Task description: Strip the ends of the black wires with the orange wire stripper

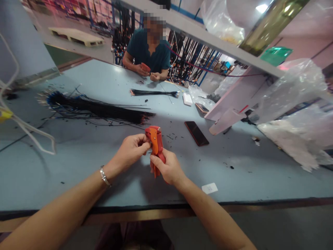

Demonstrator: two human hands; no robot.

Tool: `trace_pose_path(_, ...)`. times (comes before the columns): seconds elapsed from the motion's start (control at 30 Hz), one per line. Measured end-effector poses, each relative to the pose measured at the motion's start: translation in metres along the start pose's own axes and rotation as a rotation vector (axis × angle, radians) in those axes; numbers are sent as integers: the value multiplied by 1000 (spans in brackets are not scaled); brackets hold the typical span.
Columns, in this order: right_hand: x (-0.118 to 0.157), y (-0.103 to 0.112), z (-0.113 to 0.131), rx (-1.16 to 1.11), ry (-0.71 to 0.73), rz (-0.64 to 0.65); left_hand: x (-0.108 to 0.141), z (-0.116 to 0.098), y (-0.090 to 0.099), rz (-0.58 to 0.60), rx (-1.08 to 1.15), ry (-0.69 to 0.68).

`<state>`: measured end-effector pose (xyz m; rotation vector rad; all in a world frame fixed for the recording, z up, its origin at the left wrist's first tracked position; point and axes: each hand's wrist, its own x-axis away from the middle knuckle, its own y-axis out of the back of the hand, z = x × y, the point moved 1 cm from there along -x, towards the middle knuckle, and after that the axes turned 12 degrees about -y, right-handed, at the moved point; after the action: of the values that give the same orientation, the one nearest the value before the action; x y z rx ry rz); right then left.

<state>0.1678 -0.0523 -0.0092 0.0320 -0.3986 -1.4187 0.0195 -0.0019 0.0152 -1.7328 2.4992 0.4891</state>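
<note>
My right hand (169,166) is wrapped around the handles of a red and orange wire stripper (156,140), which stands upright above the table's near middle. Close against the tool's left side, my left hand (136,145) has its thumb and fingers pinched together at the jaws. What lies in that pinch is too small to make out. Beyond the hands, to the left, lies a thick bundle of black wires (101,108) with blue and metallic ends at its far left.
Across the grey table (85,173) sits a person (148,52) holding a red tool. A smaller wire bundle (153,92), a dark phone (196,133) and a white label (209,188) lie on the table. Black scraps are scattered about. Plastic bags (288,135) crowd the right.
</note>
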Motion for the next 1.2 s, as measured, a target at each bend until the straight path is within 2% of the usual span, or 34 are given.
trace_pose_path(0.23,-5,-3,-4,57,10,-82,-1,4,-2,-34,109,65)
trace_pose_path(0.5,-13,-6,-9,-103,-87,-37,-3,12,-8,-108,218,163)
trace_pose_path(0.63,-17,1,-16,-453,-180,50,-6,17,-1,-182,152,164)
trace_pose_path(0.7,-16,9,-18,-639,-175,120,-8,20,4,-248,121,154)
trace_pose_path(0.8,-14,22,-19,-814,-134,214,-11,26,11,-342,113,128)
trace_pose_path(0.9,-12,34,-19,-950,-153,248,-12,30,14,-384,94,96)
trace_pose_path(1.03,-12,40,-18,-1047,-213,245,-14,32,14,-384,146,83)
trace_pose_path(1.2,-9,35,-20,-987,-147,361,-14,32,14,-321,468,188)
